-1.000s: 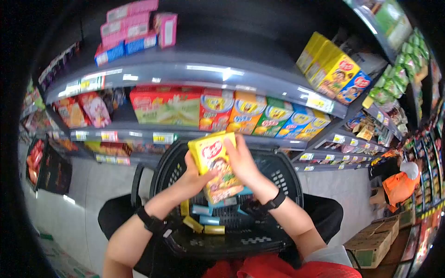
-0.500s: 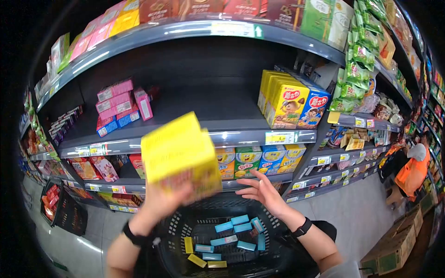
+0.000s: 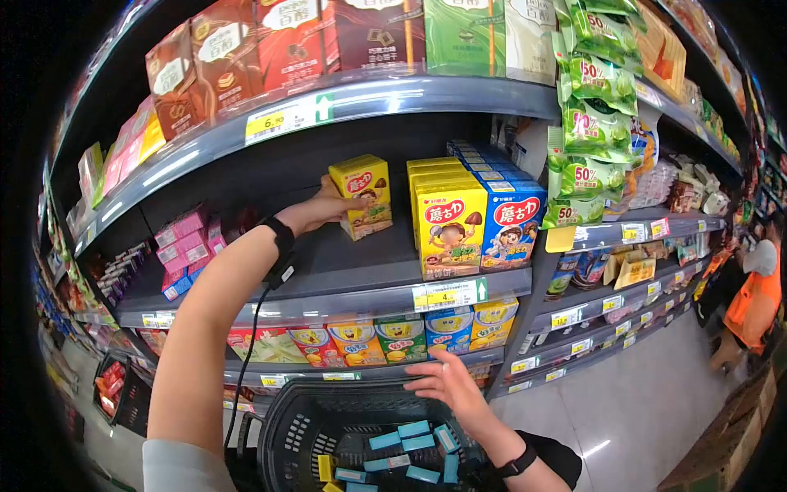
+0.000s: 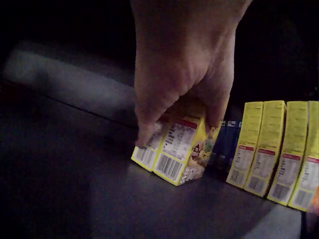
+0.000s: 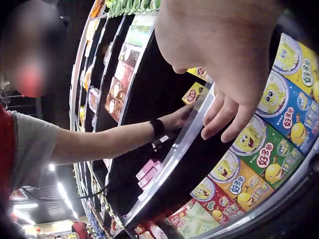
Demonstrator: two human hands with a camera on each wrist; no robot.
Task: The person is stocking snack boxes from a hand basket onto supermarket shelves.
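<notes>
In the head view my left hand (image 3: pixel 318 207) grips yellow boxes (image 3: pixel 366 197) from their left side, over the middle shelf. The left wrist view shows two yellow boxes (image 4: pixel 172 157) side by side, with the fingers and thumb of my left hand (image 4: pixel 187 64) around them and their lower ends at the shelf surface. To their right stands a row of yellow boxes (image 3: pixel 449 228), beside blue boxes (image 3: pixel 512 230). My right hand (image 3: pixel 459 394) holds nothing; its fingers extend above the black basket (image 3: pixel 283 435). Small blue and yellow packs (image 3: pixel 414 429) lie inside the basket.
Chocolate-coloured boxes (image 3: pixel 291 41) line the upper shelf, and green bags (image 3: pixel 586 123) hang at the right. Pink boxes (image 3: pixel 182 239) sit at the left of the middle shelf. Cartoon-printed boxes (image 3: pixel 400 338) fill the shelf below. A person in an orange vest (image 3: pixel 750 303) is at the far right.
The yellow boxes, first between both hands above the basket, have moved up and forward to the middle shelf in my left hand. My right hand let go and stays near the basket.
</notes>
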